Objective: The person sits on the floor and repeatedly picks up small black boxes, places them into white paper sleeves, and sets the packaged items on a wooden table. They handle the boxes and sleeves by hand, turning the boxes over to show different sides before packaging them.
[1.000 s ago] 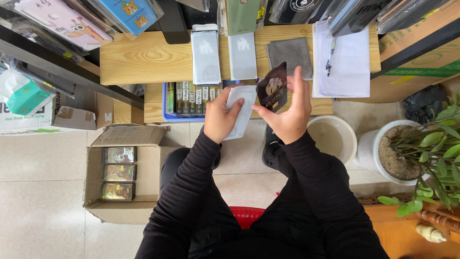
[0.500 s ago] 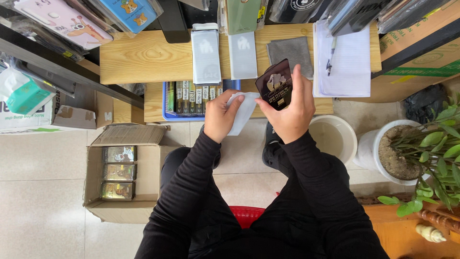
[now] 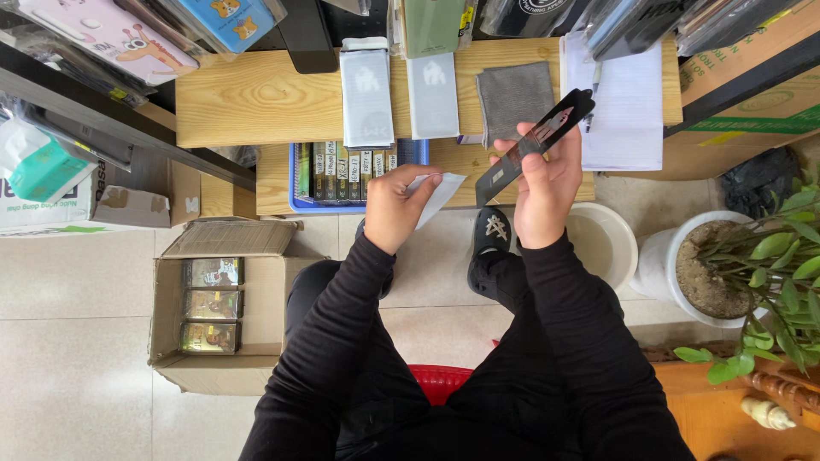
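While the right hand [image 3: 540, 192] pinches a dark phone case [image 3: 536, 143] edge-on above the bench [image 3: 256, 98], the left hand [image 3: 395, 209] grips a white sleeve [image 3: 437, 195]; so slight a pinch could let the case slip floorward.

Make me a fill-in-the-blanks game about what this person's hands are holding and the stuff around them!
1. The right hand holds a dark phone case, and the left hand holds a small ____ sheet.
2. The grey cloth lies on the wooden ____.
3. The cardboard box stands on the tiled ____.
4. The white pot holds a ____ plant.

Missing words: white, table, floor, green
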